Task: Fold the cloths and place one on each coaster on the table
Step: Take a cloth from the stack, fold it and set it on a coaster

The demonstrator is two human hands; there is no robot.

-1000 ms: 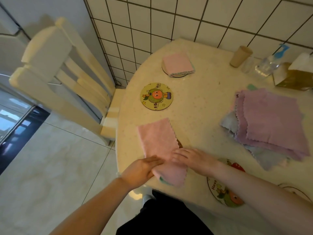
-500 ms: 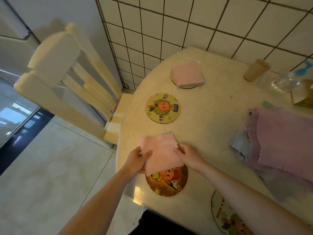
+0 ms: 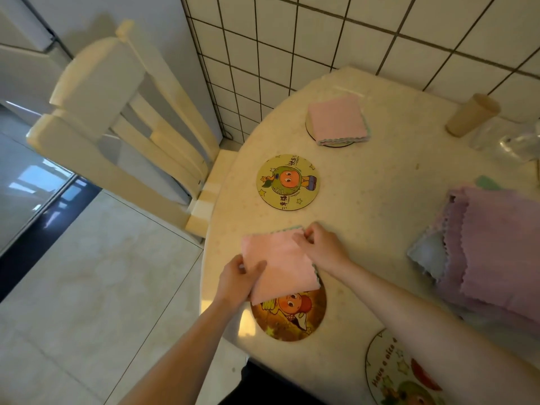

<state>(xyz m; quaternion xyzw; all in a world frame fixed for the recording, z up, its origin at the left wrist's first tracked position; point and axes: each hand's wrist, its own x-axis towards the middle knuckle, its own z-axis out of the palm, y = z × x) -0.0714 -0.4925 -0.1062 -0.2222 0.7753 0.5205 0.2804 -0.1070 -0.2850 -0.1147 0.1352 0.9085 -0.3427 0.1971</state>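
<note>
Both hands, left hand (image 3: pixel 236 280) and right hand (image 3: pixel 320 247), hold the folded pink cloth (image 3: pixel 277 263) over the brown coaster (image 3: pixel 292 320) just below them

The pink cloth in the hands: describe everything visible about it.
The pink cloth is a soft, fuzzy-looking square folded into a smaller rectangle, with zigzag edges and a pale green underside showing at its far corner and right edge. The left hand grips its near left side; the right hand pinches its far right corner. It lies tilted at the table's near edge, its lower end overlapping the orange cartoon coaster.
</note>
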